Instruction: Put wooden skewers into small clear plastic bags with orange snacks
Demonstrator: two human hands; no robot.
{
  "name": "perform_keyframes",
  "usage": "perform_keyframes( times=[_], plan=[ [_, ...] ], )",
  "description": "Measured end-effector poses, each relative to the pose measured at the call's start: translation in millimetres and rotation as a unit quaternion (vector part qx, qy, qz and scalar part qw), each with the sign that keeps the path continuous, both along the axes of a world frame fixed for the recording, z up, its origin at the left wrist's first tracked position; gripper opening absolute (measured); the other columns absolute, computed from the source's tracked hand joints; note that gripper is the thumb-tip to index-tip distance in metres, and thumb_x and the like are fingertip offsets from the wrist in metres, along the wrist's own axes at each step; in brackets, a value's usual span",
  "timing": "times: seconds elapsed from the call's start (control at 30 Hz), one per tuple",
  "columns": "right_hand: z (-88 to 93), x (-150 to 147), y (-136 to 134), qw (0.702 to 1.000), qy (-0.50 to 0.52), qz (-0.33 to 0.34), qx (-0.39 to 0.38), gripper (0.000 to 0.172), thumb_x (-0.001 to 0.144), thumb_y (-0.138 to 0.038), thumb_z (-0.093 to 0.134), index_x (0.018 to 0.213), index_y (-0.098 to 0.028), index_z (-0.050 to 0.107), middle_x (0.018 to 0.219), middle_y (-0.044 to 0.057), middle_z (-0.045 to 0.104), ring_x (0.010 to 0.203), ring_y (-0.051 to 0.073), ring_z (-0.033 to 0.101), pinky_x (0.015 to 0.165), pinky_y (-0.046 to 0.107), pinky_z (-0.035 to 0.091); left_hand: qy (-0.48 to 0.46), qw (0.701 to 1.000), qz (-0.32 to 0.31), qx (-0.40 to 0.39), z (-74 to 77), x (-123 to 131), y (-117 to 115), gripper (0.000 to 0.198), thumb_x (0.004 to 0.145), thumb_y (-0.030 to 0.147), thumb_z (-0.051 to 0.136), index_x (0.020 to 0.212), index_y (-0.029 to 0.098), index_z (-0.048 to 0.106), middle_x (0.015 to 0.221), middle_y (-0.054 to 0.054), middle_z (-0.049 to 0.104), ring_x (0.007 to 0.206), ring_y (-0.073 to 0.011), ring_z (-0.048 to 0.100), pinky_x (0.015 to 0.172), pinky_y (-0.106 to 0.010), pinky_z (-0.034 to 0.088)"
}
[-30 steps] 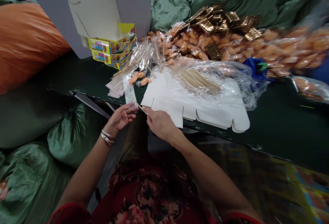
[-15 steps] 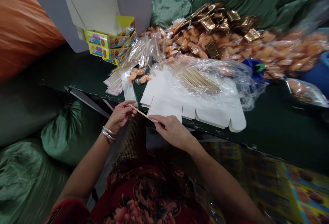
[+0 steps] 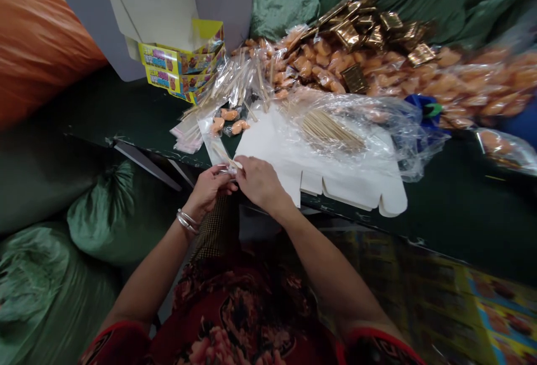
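Observation:
At the table's front edge my left hand (image 3: 213, 187) pinches the near end of a narrow clear plastic bag (image 3: 212, 142). My right hand (image 3: 260, 182) meets it there, fingers closed on a thin wooden stick (image 3: 226, 156). The stick's far part lies along the bag, apparently inside it. Just beyond the bag are a few small orange pieces in clear wrap (image 3: 229, 122). To its left lies a stack of flat clear bags with pinkish ends (image 3: 187, 138). Right of my hands is a flat white carton (image 3: 272, 147).
A bundle of wooden sticks (image 3: 331, 130) in plastic lies on the carton. Behind are bagged sticks (image 3: 235, 83), heaped orange pieces (image 3: 323, 63) and gold packets (image 3: 371, 29). Yellow display boxes (image 3: 180, 71) stand back left. Green sacks (image 3: 113, 214) crowd the left floor.
My right hand has moved left and away from me, up against my left hand. The stick, held bare between both hands before, now points into the bag.

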State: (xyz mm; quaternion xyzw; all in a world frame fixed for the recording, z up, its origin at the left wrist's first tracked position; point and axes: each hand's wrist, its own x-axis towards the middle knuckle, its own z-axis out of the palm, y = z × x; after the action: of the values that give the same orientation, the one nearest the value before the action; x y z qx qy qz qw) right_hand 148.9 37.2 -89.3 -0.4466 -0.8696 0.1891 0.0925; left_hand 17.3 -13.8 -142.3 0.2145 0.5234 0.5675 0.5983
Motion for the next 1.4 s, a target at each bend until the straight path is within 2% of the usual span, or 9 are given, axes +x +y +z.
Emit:
perform_keyframes(
  times=[0.23, 0.43, 0.57, 0.7, 0.83, 0.93, 1.03, 1.17, 1.4],
  plan=[
    [-21.2, -83, 48, 0.989, 0.107, -0.102, 0.025, 0.045, 0.094, -0.048, 0.041, 0.122, -0.014, 0.051, 0.117, 0.015, 0.053, 0.1, 0.026, 0.054, 0.08, 0.034, 0.042, 0.056, 0.998, 0.003, 0.003, 7.3, -6, 10, 0.027, 0.065, 0.015, 0.073, 0.085, 0.011, 0.055, 0.057, -0.002, 0.065, 0.047, -0.0119, 0.061, 0.044, -0.017, 0.044],
    [-35.6, -117, 88, 0.987, 0.104, -0.032, 0.122, 0.033, 0.098, -0.03, 0.035, 0.117, -0.016, 0.058, 0.119, 0.012, 0.052, 0.111, 0.025, 0.042, 0.094, 0.035, 0.032, 0.103, 0.994, 0.025, -0.008, 29.8, -70, 10, 0.021, 0.06, 0.015, 0.071, 0.077, 0.011, 0.059, 0.066, -0.002, 0.066, 0.046, -0.0078, 0.057, 0.041, -0.015, 0.042],
    [-41.0, -114, 102, 0.987, 0.034, 0.016, 0.158, 0.03, 0.095, -0.022, 0.038, 0.11, -0.015, 0.063, 0.123, 0.014, 0.051, 0.113, 0.029, 0.038, 0.092, 0.042, 0.032, 0.13, 0.985, 0.097, 0.058, 67.7, -114, 10, 0.012, 0.057, 0.011, 0.065, 0.066, 0.014, 0.056, 0.051, 0.003, 0.055, 0.04, -0.0064, 0.047, 0.037, -0.016, 0.034],
    [-30.4, -114, 106, 0.989, 0.036, -0.014, 0.14, 0.031, 0.093, -0.016, 0.039, 0.111, -0.011, 0.063, 0.124, 0.018, 0.052, 0.115, 0.031, 0.039, 0.093, 0.046, 0.033, 0.234, 0.958, 0.097, 0.134, 124.8, -126, 7, 0.005, 0.061, 0.008, 0.055, 0.062, 0.014, 0.055, 0.053, 0.0, 0.055, 0.048, -0.0097, 0.052, 0.043, -0.018, 0.04],
    [20.5, -106, 83, 0.96, 0.268, 0.064, 0.056, 0.032, 0.093, -0.014, 0.04, 0.118, -0.012, 0.059, 0.125, 0.012, 0.056, 0.116, 0.023, 0.046, 0.1, 0.039, 0.035, 0.32, 0.931, -0.067, 0.164, 175.5, -114, -8, 0.004, 0.067, 0.012, 0.055, 0.064, 0.012, 0.059, 0.064, -0.004, 0.061, 0.059, -0.0125, 0.058, 0.053, -0.021, 0.047],
    [61.6, -82, 43, 0.856, 0.445, 0.238, -0.112, 0.034, 0.099, -0.027, 0.033, 0.123, -0.016, 0.055, 0.118, 0.007, 0.06, 0.107, 0.016, 0.055, 0.093, 0.032, 0.043, 0.319, 0.905, -0.262, 0.098, 196.8, -102, -21, 0.01, 0.069, 0.022, 0.062, 0.067, 0.013, 0.062, 0.061, -0.005, 0.062, 0.056, -0.0157, 0.058, 0.052, -0.026, 0.049],
    [70.9, -50, 1, 0.771, 0.455, 0.336, -0.293, 0.029, 0.093, -0.034, 0.049, 0.112, -0.015, 0.06, 0.094, 0.004, 0.066, 0.087, 0.014, 0.061, 0.079, 0.028, 0.049, 0.323, 0.884, -0.338, 0.014, 202.3, -89, -28, 0.009, 0.065, 0.022, 0.07, 0.066, 0.015, 0.065, 0.059, -0.004, 0.063, 0.05, -0.0158, 0.057, 0.048, -0.025, 0.049],
    [44.7, -16, -35, 0.756, 0.49, 0.205, -0.383, 0.023, 0.08, -0.031, 0.067, 0.096, -0.014, 0.066, 0.074, -0.001, 0.062, 0.065, 0.009, 0.056, 0.062, 0.022, 0.047, 0.302, 0.889, -0.34, -0.045, 194.7, -67, -29, 0.01, 0.063, 0.01, 0.071, 0.059, 0.016, 0.064, 0.052, 0.0, 0.059, 0.045, -0.0119, 0.054, 0.042, -0.018, 0.044],
    [28.1, 15, -64, 0.767, 0.554, 0.077, -0.313, 0.017, 0.078, -0.03, 0.064, 0.08, -0.014, 0.069, 0.064, -0.002, 0.06, 0.056, 0.008, 0.052, 0.052, 0.019, 0.042, 0.362, 0.846, -0.392, 0.01, 181.9, -31, -24, 0.01, 0.059, 0.011, 0.075, 0.061, 0.019, 0.068, 0.051, 0.002, 0.057, 0.043, -0.0099, 0.05, 0.04, -0.016, 0.04]
  ],
)
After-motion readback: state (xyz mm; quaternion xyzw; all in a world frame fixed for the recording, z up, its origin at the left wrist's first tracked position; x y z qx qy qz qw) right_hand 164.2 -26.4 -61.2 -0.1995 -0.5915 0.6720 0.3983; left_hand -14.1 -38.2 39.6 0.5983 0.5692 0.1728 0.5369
